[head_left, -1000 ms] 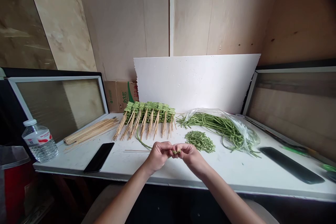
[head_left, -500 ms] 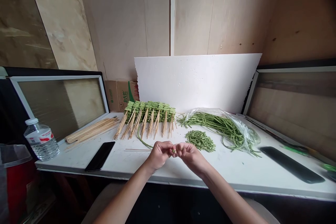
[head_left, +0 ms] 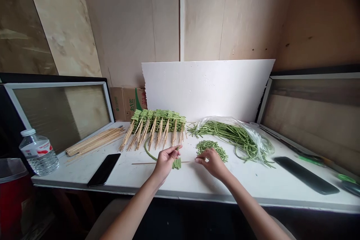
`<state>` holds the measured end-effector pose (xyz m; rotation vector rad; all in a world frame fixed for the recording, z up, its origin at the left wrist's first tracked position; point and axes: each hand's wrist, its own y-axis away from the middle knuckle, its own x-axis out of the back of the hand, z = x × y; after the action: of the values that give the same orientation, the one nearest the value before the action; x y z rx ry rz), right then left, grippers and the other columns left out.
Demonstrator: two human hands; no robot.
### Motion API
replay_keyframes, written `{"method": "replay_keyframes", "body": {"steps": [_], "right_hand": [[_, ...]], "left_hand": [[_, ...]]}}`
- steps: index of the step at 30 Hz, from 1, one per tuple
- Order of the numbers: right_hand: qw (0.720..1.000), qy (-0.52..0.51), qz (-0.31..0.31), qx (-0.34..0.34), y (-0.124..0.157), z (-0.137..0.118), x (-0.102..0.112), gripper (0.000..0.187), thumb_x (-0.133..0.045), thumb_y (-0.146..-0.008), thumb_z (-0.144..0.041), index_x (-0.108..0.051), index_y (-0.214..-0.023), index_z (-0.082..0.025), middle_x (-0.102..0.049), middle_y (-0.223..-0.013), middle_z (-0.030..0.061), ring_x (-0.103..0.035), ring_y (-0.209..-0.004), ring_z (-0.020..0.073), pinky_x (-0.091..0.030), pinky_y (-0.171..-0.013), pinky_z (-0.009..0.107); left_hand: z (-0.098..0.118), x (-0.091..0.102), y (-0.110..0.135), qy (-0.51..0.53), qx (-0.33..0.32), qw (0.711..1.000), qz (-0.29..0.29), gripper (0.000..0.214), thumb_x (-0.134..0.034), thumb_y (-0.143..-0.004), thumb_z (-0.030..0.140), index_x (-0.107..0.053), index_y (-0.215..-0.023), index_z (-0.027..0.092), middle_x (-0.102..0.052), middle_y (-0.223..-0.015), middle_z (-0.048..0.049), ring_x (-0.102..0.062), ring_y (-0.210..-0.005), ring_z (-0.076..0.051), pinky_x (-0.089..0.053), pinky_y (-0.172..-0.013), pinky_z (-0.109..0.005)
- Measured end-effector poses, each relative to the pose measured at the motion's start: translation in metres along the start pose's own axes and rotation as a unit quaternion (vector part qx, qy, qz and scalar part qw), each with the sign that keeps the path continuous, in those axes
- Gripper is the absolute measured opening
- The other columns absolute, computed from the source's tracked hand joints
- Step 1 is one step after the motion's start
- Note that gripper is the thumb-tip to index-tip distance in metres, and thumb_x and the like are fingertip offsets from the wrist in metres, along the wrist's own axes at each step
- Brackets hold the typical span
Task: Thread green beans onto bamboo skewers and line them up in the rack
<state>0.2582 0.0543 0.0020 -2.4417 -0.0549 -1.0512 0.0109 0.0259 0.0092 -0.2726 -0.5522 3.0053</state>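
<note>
My left hand (head_left: pixel 165 163) is closed in a pinch round a long green bean (head_left: pixel 149 152), whose curved length trails out behind the hand to the left. The bean's short end shows at the fingertips. Beneath that hand, several cut bean pieces (head_left: pixel 177 164) sit side by side on a thin wooden skewer (head_left: pixel 140 164) lying across the table. My right hand (head_left: pixel 210 162) is apart from the left, at the near edge of a pile of cut beans (head_left: pixel 209 145). Its thumb and fingers are drawn together; whatever they hold is too small to make out.
Finished bean skewers (head_left: pixel 159 118) are stacked at the back, bare skewers (head_left: pixel 95 142) to their left. Long beans (head_left: pixel 225 129) spill from a plastic bag at right. A phone (head_left: pixel 104 170), a water bottle (head_left: pixel 39 153) and a dark flat slab (head_left: pixel 306 175) lie around.
My hands were together at the bean; now they are apart. The right has moved right to the pile, the left slightly left. The bean pieces on the skewer have come into view.
</note>
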Motion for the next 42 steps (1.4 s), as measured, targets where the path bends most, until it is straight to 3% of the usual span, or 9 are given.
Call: {"method": "replay_keyframes", "body": {"steps": [5,11,19,22,25,27,31,37,42], "right_hand": [[0.995,0.086,-0.041,-0.011,0.005,0.008,-0.006,0.015,-0.077,-0.081,-0.038,-0.085,-0.081,-0.025,-0.075,-0.082,0.0106,-0.056,-0.096,0.0336,-0.041,-0.080,0.040],[0.995,0.084,-0.051,0.003,0.007,0.005,0.012,0.005,-0.078,-0.077,-0.024,-0.083,-0.078,-0.024,-0.076,-0.075,0.0102,-0.059,-0.092,0.0337,-0.041,-0.079,0.040],[0.987,0.151,-0.046,-0.012,0.008,0.001,0.010,0.018,-0.071,-0.084,-0.023,-0.076,-0.067,-0.022,-0.073,-0.070,0.0102,-0.062,-0.091,0.0337,-0.045,-0.085,0.043],[0.993,0.114,-0.011,-0.004,0.008,-0.008,0.007,0.015,-0.077,-0.085,-0.035,-0.079,-0.086,-0.020,-0.074,-0.084,0.0114,-0.063,-0.096,0.0344,-0.048,-0.084,0.043],[0.999,-0.034,-0.022,0.027,0.009,-0.030,0.004,0.045,-0.077,-0.086,-0.050,-0.073,-0.121,-0.022,-0.075,-0.103,0.0104,-0.066,-0.099,0.0300,-0.051,-0.081,0.039],[0.988,-0.142,-0.050,0.040,0.011,-0.048,0.002,0.052,-0.075,-0.087,-0.055,-0.069,-0.127,-0.023,-0.075,-0.107,0.0094,-0.068,-0.094,0.0260,-0.052,-0.074,0.034],[0.977,-0.206,-0.036,0.053,0.014,-0.069,-0.002,0.034,-0.069,-0.093,-0.053,-0.076,-0.105,-0.022,-0.077,-0.104,0.0085,-0.069,-0.086,0.0226,-0.050,-0.069,0.032],[0.985,-0.149,0.004,0.086,0.015,-0.064,0.000,0.027,-0.068,-0.095,-0.048,-0.077,-0.098,-0.023,-0.076,-0.094,0.0067,-0.066,-0.084,0.0223,-0.049,-0.070,0.033],[0.987,-0.087,0.026,0.129,0.018,-0.070,-0.001,0.020,-0.073,-0.093,-0.042,-0.073,-0.089,-0.023,-0.072,-0.087,0.0072,-0.060,-0.090,0.0266,-0.049,-0.078,0.039]], "left_hand": [[0.008,0.005,-0.008,-0.048,-0.021,0.998,-0.040,0.049,-0.076,-0.087,0.050,-0.078,-0.122,0.015,-0.071,-0.091,-0.0073,-0.061,-0.079,-0.014,-0.053,-0.077,-0.029],[0.015,0.011,-0.026,-0.126,-0.053,0.990,-0.043,0.047,-0.076,-0.087,0.049,-0.079,-0.119,0.015,-0.074,-0.112,-0.0145,-0.063,-0.078,-0.016,-0.057,-0.072,-0.032],[0.015,0.019,-0.015,-0.156,-0.040,0.987,-0.021,0.033,-0.079,-0.084,0.039,-0.080,-0.105,0.014,-0.079,-0.090,-0.0105,-0.071,-0.074,-0.019,-0.061,-0.073,-0.034],[0.017,0.014,-0.009,-0.189,-0.036,0.981,-0.016,0.024,-0.082,-0.081,0.033,-0.078,-0.098,0.015,-0.079,-0.090,-0.0091,-0.074,-0.082,-0.022,-0.062,-0.078,-0.035],[0.019,0.006,-0.004,-0.223,-0.063,0.973,-0.020,0.025,-0.085,-0.078,0.029,-0.077,-0.099,0.017,-0.079,-0.092,-0.0079,-0.074,-0.086,-0.022,-0.061,-0.081,-0.036],[0.021,0.001,0.000,-0.242,-0.082,0.966,-0.032,0.025,-0.083,-0.080,0.026,-0.075,-0.102,0.018,-0.078,-0.092,-0.0068,-0.074,-0.087,-0.022,-0.061,-0.082,-0.036],[0.025,-0.005,0.006,-0.265,-0.102,0.957,-0.061,0.024,-0.079,-0.084,0.023,-0.074,-0.107,0.020,-0.077,-0.093,-0.0056,-0.073,-0.089,-0.021,-0.061,-0.081,-0.033],[0.028,0.002,0.007,-0.329,-0.129,0.928,-0.114,0.011,-0.070,-0.093,0.023,-0.079,-0.098,0.021,-0.076,-0.091,-0.0046,-0.070,-0.084,-0.019,-0.054,-0.080,-0.030],[0.027,-0.001,0.010,-0.359,-0.148,0.914,-0.117,0.018,-0.063,-0.093,0.013,-0.079,-0.096,0.020,-0.072,-0.091,-0.0050,-0.067,-0.082,-0.018,-0.051,-0.076,-0.028]]}}
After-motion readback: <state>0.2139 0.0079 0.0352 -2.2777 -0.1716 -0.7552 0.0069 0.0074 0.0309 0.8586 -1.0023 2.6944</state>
